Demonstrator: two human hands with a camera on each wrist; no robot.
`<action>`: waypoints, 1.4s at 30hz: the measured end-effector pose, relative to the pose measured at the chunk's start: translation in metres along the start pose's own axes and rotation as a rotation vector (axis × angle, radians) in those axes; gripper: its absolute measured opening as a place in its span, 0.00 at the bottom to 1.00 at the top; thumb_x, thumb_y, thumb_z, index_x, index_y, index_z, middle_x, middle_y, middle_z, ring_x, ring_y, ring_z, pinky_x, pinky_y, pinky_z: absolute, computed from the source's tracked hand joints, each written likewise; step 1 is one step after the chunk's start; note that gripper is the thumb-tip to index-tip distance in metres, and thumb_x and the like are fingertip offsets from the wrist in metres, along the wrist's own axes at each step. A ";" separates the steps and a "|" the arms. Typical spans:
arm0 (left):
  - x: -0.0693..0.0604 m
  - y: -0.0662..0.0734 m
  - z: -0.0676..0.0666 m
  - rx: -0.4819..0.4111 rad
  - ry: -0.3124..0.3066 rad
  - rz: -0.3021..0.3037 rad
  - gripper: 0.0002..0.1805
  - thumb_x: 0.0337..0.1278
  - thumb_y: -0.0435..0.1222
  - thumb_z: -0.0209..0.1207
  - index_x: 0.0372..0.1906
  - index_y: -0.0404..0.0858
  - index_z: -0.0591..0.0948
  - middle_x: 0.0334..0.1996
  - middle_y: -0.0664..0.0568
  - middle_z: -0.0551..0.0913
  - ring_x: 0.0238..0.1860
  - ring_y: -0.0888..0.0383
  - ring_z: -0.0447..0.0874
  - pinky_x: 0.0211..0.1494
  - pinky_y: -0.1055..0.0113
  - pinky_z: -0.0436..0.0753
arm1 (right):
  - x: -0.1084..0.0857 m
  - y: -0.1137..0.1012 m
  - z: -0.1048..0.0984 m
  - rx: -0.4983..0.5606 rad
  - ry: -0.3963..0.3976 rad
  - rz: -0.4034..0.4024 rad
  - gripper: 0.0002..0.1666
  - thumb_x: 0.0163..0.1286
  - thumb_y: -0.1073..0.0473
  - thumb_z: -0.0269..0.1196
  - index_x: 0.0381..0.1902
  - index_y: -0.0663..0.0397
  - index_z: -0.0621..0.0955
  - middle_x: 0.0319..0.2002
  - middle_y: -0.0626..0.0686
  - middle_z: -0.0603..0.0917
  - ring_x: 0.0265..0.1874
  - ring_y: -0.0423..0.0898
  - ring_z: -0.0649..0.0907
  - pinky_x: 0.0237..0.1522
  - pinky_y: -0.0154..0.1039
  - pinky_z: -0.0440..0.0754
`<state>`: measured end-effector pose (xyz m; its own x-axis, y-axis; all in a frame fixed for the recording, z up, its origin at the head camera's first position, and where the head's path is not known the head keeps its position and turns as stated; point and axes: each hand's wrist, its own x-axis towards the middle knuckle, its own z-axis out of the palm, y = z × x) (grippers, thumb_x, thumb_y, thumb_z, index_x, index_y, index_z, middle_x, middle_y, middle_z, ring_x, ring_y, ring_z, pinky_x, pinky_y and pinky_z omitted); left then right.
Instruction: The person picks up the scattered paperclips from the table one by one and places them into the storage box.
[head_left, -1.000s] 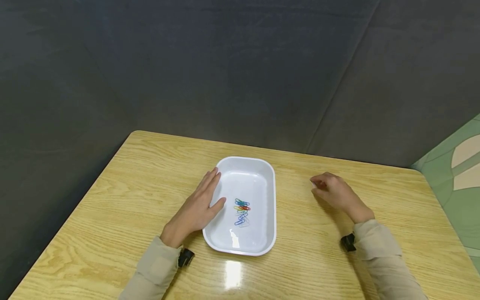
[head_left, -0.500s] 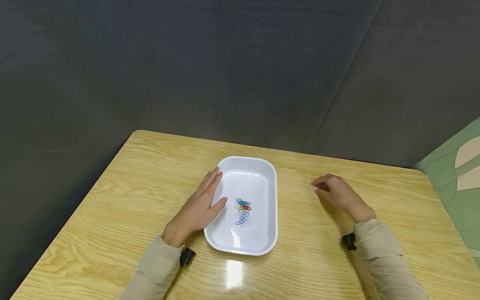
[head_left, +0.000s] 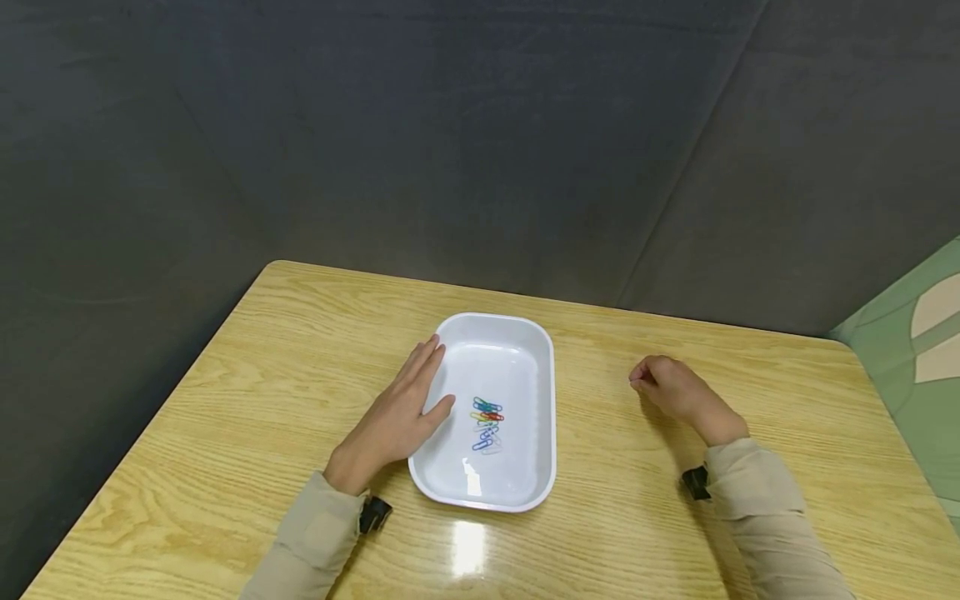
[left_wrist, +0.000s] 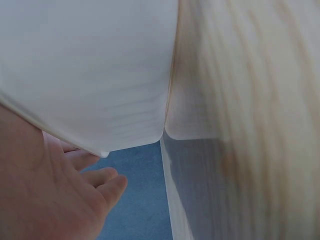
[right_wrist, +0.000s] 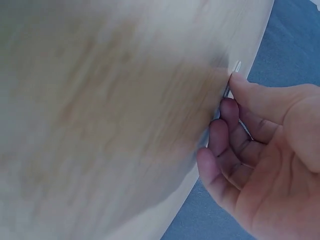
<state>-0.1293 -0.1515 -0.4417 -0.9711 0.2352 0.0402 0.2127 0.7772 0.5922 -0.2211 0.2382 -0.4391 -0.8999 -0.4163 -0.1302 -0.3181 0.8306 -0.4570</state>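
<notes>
A white rectangular tray (head_left: pixel 543 433) stands on the table. A small cluster of coloured paper clips (head_left: pixel 487 425) lies on its bottom, with blue, green, red, yellow and pale ones among them. My left hand (head_left: pixel 393 421) rests against the tray's left rim, fingers outstretched and thumb reaching over the edge; the left wrist view shows its fingers (left_wrist: pixel 102 182) beside the tray wall. Right of the tray, just over the table, my right hand (head_left: pixel 675 392) pinches a pale, thin paper clip (right_wrist: pixel 237 66) between thumb and fingertips. Most of that clip is hidden by the fingers.
The wood-grain table (head_left: pixel 225 433) reaches beyond the tray on every side. A dark grey cloth (head_left: pixel 450 150) hangs behind its far edge. At the far right is a green patterned surface (head_left: pixel 918 400).
My right hand has shifted slightly right and toward me, and its fingertips have drawn closer together. The left hand and the tray stay in place.
</notes>
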 end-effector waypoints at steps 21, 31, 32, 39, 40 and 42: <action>0.000 0.000 0.000 0.006 -0.001 -0.013 0.40 0.72 0.49 0.50 0.80 0.38 0.50 0.82 0.50 0.44 0.82 0.47 0.40 0.81 0.49 0.51 | 0.000 0.000 0.001 0.026 0.023 -0.039 0.03 0.70 0.70 0.59 0.35 0.65 0.78 0.33 0.58 0.79 0.28 0.43 0.74 0.27 0.32 0.71; 0.001 0.001 -0.001 0.007 0.003 -0.011 0.40 0.72 0.48 0.50 0.80 0.38 0.50 0.82 0.50 0.44 0.82 0.47 0.41 0.81 0.49 0.51 | -0.001 0.001 0.001 -0.017 0.075 -0.069 0.02 0.69 0.68 0.62 0.36 0.65 0.80 0.31 0.55 0.84 0.28 0.42 0.78 0.28 0.34 0.77; 0.001 0.001 -0.001 0.007 0.003 -0.011 0.40 0.72 0.48 0.50 0.80 0.38 0.51 0.82 0.50 0.44 0.82 0.47 0.41 0.81 0.49 0.51 | 0.000 0.001 0.001 -0.022 0.079 -0.071 0.03 0.69 0.68 0.62 0.37 0.65 0.81 0.31 0.55 0.84 0.29 0.42 0.79 0.29 0.35 0.78; 0.001 0.000 0.000 0.001 0.007 -0.009 0.40 0.72 0.48 0.51 0.79 0.38 0.51 0.81 0.49 0.44 0.81 0.47 0.41 0.81 0.49 0.51 | -0.002 0.001 0.001 -0.041 0.103 -0.091 0.04 0.68 0.67 0.63 0.38 0.64 0.83 0.32 0.55 0.86 0.30 0.44 0.83 0.32 0.40 0.82; 0.001 0.000 0.000 0.001 0.006 -0.009 0.40 0.72 0.48 0.51 0.79 0.38 0.51 0.81 0.49 0.44 0.81 0.47 0.41 0.81 0.49 0.51 | -0.003 0.000 0.001 -0.047 0.107 -0.097 0.04 0.68 0.67 0.63 0.37 0.64 0.83 0.31 0.55 0.86 0.30 0.44 0.82 0.32 0.39 0.82; 0.001 0.000 0.000 0.001 0.004 -0.010 0.40 0.72 0.48 0.51 0.80 0.38 0.51 0.82 0.50 0.44 0.82 0.47 0.41 0.81 0.49 0.51 | -0.005 0.000 0.001 -0.058 0.113 -0.105 0.03 0.68 0.67 0.63 0.36 0.63 0.83 0.30 0.54 0.85 0.29 0.43 0.82 0.31 0.39 0.81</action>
<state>-0.1299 -0.1512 -0.4416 -0.9735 0.2256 0.0373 0.2034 0.7800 0.5918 -0.2164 0.2397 -0.4397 -0.8875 -0.4604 0.0168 -0.4260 0.8063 -0.4105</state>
